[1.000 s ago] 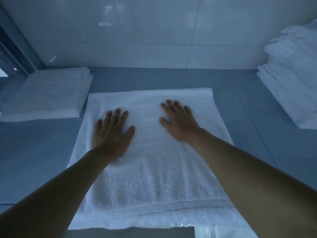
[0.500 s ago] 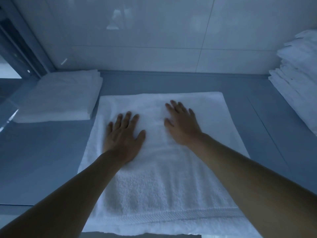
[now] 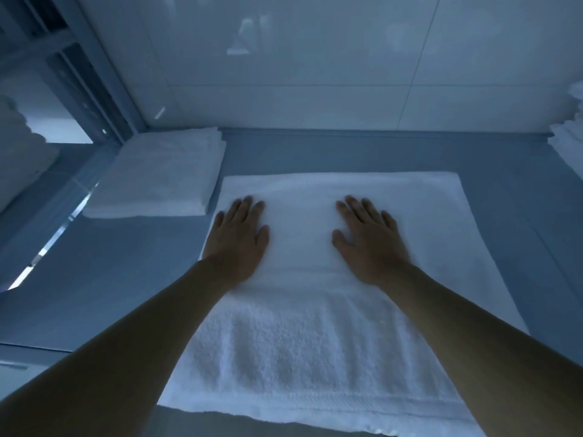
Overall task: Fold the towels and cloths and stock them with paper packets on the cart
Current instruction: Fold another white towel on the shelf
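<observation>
A white terry towel (image 3: 303, 342) lies spread flat on the grey counter (image 3: 126, 279), its near hem hanging at the counter's front edge. My left hand (image 3: 238, 238) presses flat on the towel's left part, fingers straight and close together. My right hand (image 3: 369, 238) lies flat on the towel's middle right, fingers spread. Neither hand grips anything. A folded white towel (image 3: 161, 175) sits at the back left, just beside the spread towel's far left corner.
A glossy tiled wall (image 3: 315, 74) closes the back of the counter. A metal window frame (image 3: 88, 83) stands at the left. A stack of white towels (image 3: 571, 143) shows at the right edge. More white cloth (image 3: 19, 159) is at the far left.
Both hands have slid apart across the towel, the left one toward its left edge. The camera has swung left, so the right stack is nearly out of view.
</observation>
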